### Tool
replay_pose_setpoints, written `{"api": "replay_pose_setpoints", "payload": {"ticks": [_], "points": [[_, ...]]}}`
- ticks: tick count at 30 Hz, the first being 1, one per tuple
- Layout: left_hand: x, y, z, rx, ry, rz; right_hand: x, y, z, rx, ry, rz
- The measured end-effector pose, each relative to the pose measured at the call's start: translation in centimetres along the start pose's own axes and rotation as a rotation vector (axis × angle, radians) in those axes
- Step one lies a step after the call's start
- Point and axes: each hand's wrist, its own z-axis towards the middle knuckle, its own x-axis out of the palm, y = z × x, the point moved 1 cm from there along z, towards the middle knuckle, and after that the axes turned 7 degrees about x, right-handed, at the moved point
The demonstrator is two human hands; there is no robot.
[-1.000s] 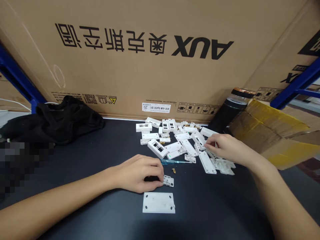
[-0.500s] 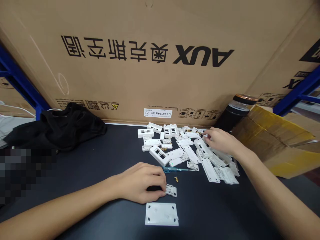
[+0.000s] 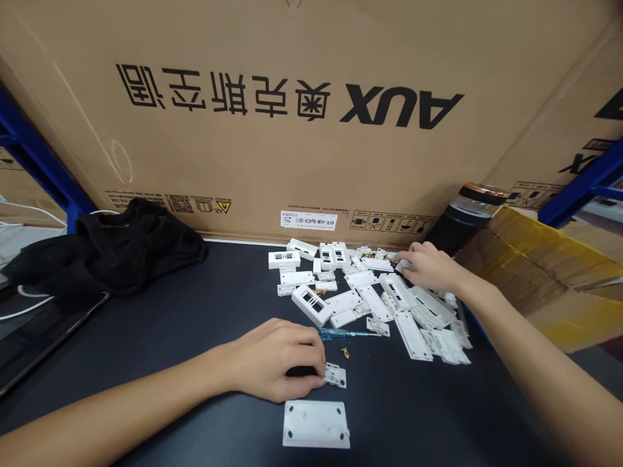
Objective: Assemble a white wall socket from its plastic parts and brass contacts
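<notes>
My left hand [image 3: 275, 355] rests on the dark table with its fingers curled, pinching a small white plastic bracket [image 3: 335, 375] at its left edge. Just in front of it lies a flat white cover plate [image 3: 316, 424] with corner holes. My right hand [image 3: 428, 266] reaches into the far right of a heap of white plastic socket parts [image 3: 370, 292], its fingers bent over a small white piece there. Whether it grips that piece I cannot make out. A blue-handled screwdriver [image 3: 341, 333] and a small brass screw [image 3: 345, 353] lie between my hands.
A large AUX cardboard carton [image 3: 292, 117] stands along the back of the table. A black cloth [image 3: 117, 250] lies at the left, a dark cylinder with a copper rim [image 3: 462, 214] and a torn yellow-taped cardboard box [image 3: 545, 266] at the right.
My right hand has moved from the near right of the heap to its far right edge. My left hand has stayed on the small bracket.
</notes>
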Motion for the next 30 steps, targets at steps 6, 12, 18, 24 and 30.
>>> {"api": "replay_pose_setpoints", "payload": {"ticks": [6, 12, 18, 24, 30], "points": [[0.0, -0.1, -0.1, -0.004, 0.008, 0.0, -0.6, -0.1, 0.0, -0.062, 0.053, 0.031], [0.1, 0.0, -0.1, -0.005, 0.008, 0.002, 0.1, 0.7, 1.1, -0.057, 0.062, 0.067], [0.0, 0.0, -0.1, -0.006, 0.015, 0.014, 0.1, 1.5, 2.2, -0.126, 0.125, 0.123], [0.0, 0.0, 0.0, 0.008, 0.017, 0.041, -1.1, 1.9, 2.3, -0.163, 0.174, 0.17], [0.1, 0.1, 0.0, 0.001, 0.023, 0.037, -1.3, 2.6, 3.9, -0.112, 0.094, 0.203]]}}
